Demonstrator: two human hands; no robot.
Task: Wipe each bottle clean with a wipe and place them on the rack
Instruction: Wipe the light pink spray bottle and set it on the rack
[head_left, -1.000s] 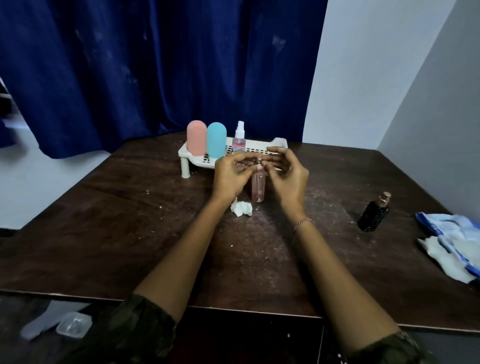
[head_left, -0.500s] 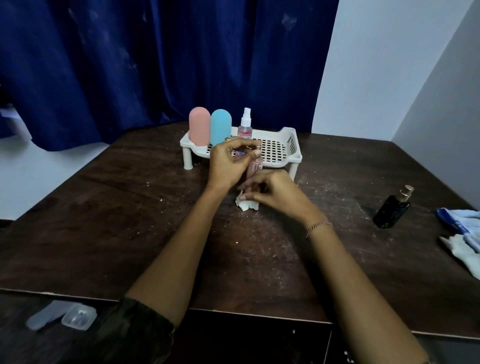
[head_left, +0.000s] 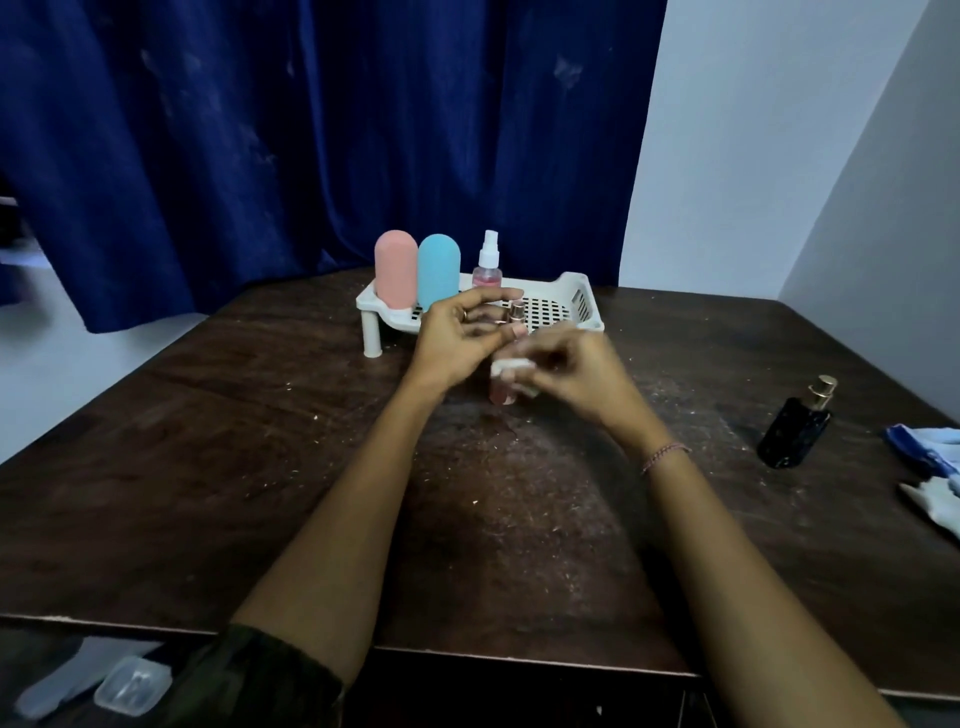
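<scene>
Shows the fingers of the left hand curled round the gold-capped top of a small pink bottle, with thumb and forefinger arched above the cap. Shows the fingers of the right hand, blurred, pinching a white wipe against the middle of the same bottle. Keeps the bottle upright between both hands, just in front of the rack, with its base close to the tabletop; cannot tell whether base and wood touch.

Just behind the hands: white perforated rack on short legs, carrying three upright bottles along its left part, namely a pink capsule bottle, a blue capsule bottle touching it, and a clear spray bottle holding pink liquid.

On the right wrist: thin bracelet. On the left arm: camouflage sleeve.

Well apart to the right, on the speckled dark wood: black bottle with gold pump. Beyond it, at the right edge: blue-and-white cloth.

Below the near edge, at left: clear plastic box.

Background: dark blue curtain and pale wall.
</scene>
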